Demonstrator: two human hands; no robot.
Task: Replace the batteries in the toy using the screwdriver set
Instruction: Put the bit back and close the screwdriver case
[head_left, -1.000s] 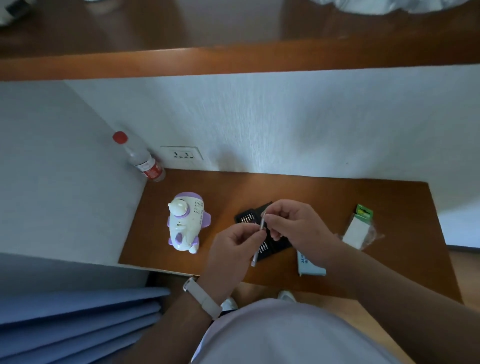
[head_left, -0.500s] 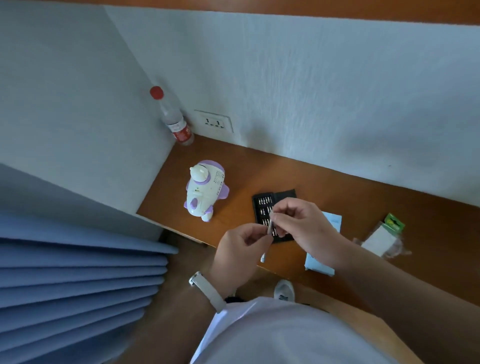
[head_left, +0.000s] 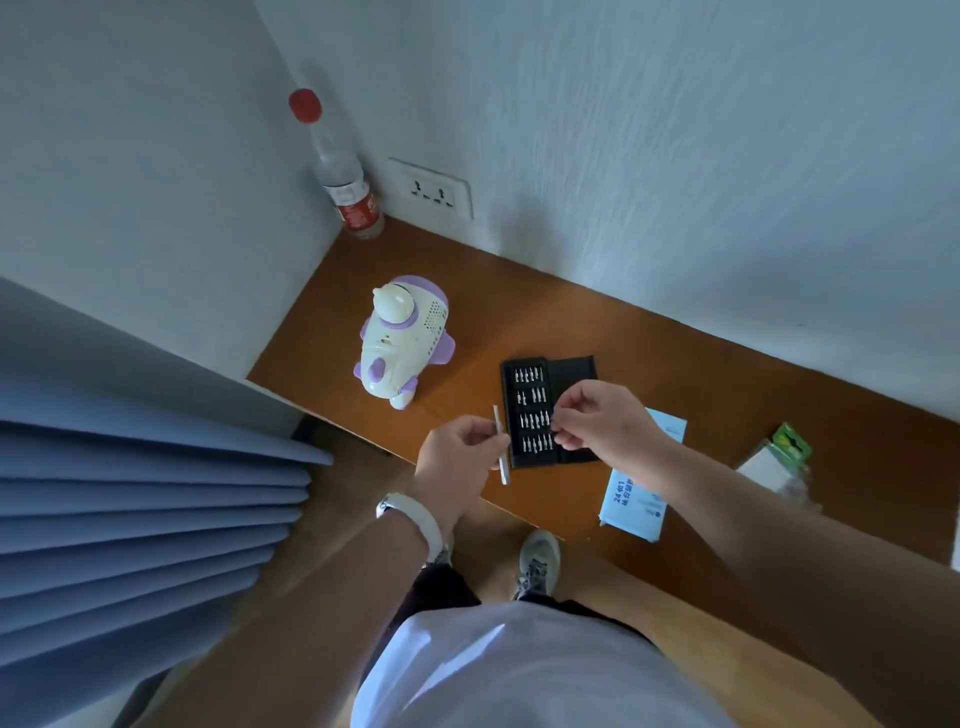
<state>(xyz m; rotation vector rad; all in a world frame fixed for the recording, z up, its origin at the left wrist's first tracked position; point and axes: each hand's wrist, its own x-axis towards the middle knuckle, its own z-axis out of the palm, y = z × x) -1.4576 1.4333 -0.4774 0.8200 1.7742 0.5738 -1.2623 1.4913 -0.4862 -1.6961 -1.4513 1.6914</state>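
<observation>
1. Head view, nearest things first: at the bottom of the frame a pale shirt, and below it a sneaker (head_left: 537, 564) on the wooden floor, tucked by the table (head_left: 701, 374) edge.
2. A white wristband (head_left: 410, 517) circles the left wrist, lower centre.
3. The left hand (head_left: 460, 457) sits at centre frame, its fingers curled around a slim silver screwdriver handle (head_left: 500, 447) that stands nearly upright and pokes out above and below the grip.
4. The right hand (head_left: 602, 423), just right of centre, hovers over the open black bit case (head_left: 540, 410), thumb and forefinger pinched together at the bit rows. Whether a bit is between them, I cannot tell; it is too small.
5. The two hands are apart, the case visible between them.
6. A light blue box (head_left: 636, 501) lies on the table right of the case, partly under the right forearm.
7. At the right edge, a clear packet with a green card (head_left: 787, 452) rests on the table.
8. The white and purple toy (head_left: 400, 340) stands up and left of the case, clear of both hands.
9. Farthest, upper left, a red-capped bottle (head_left: 343, 171) stands in the corner beside a wall socket (head_left: 434, 189).
</observation>
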